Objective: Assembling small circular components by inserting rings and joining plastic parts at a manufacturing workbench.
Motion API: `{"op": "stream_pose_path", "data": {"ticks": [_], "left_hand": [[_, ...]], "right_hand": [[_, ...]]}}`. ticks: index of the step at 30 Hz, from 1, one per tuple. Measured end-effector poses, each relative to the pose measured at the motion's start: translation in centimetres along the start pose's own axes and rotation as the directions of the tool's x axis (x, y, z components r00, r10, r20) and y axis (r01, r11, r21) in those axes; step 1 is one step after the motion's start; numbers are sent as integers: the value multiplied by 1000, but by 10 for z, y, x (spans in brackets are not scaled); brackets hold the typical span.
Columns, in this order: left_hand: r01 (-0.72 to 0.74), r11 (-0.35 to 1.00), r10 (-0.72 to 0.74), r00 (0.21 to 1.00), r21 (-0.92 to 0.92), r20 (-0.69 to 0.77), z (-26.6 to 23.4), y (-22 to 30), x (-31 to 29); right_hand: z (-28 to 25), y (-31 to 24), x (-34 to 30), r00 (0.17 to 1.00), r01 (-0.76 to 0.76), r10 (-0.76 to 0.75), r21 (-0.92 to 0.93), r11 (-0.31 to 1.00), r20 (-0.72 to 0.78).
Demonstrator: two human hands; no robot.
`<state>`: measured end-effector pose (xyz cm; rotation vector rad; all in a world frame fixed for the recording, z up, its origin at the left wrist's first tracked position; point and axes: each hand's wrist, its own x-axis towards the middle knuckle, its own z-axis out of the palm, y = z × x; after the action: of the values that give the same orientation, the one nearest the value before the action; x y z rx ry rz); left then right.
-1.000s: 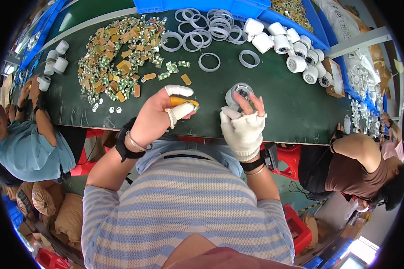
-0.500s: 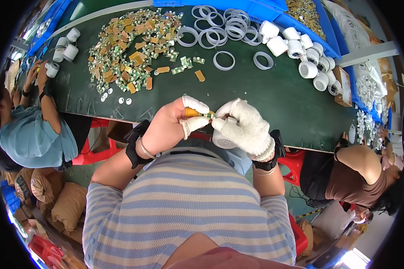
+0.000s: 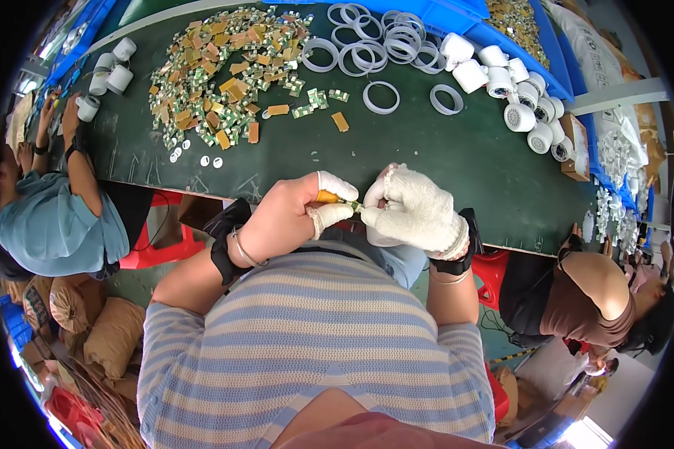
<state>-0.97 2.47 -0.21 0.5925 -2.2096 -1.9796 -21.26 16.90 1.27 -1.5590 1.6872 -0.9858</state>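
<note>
We face a green table (image 3: pixel 487 172), a heap of small boards (image 3: pixel 232 82) along its far edge, left of the middle. Over its near edge, our gloved right hand (image 3: pixel 419 209) curls around a mostly hidden white housing (image 3: pixel 378 239); our left hand (image 3: pixel 281 215) pinches a small green circuit board (image 3: pixel 356 206) just beside the right fingertips.

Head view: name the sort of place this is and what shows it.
Probably a small-parts assembly workshop: heaped small circuit boards and clustered white cylindrical units lie on a green worktable, with people at either side.
</note>
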Motion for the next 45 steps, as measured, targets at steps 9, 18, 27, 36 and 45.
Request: {"op": "stream_pose_path", "data": {"ticks": [9, 18, 27, 36, 45], "left_hand": [[23, 1000, -23, 999, 5, 29, 2, -2, -2], [43, 910, -25, 999, -413, 49, 5, -14, -2], [-50, 998, 48, 997, -28, -65, 5, -8, -7], [-118, 991, 123, 989, 60, -79, -2, -4, -15], [-91, 927, 65, 994, -364, -85, -24, -5, -14]], "right_hand": [[3, -2, -1, 997, 9, -11, -37, 999, -71], [5, 2, -4, 990, 76, -73, 24, 997, -125], [1, -20, 2, 998, -56, 55, -135, 989, -15], [13, -14, 11, 965, 194, -234, -283, 939, -114], [16, -25, 13, 935, 246, -309, -309, 919, -176]]}}
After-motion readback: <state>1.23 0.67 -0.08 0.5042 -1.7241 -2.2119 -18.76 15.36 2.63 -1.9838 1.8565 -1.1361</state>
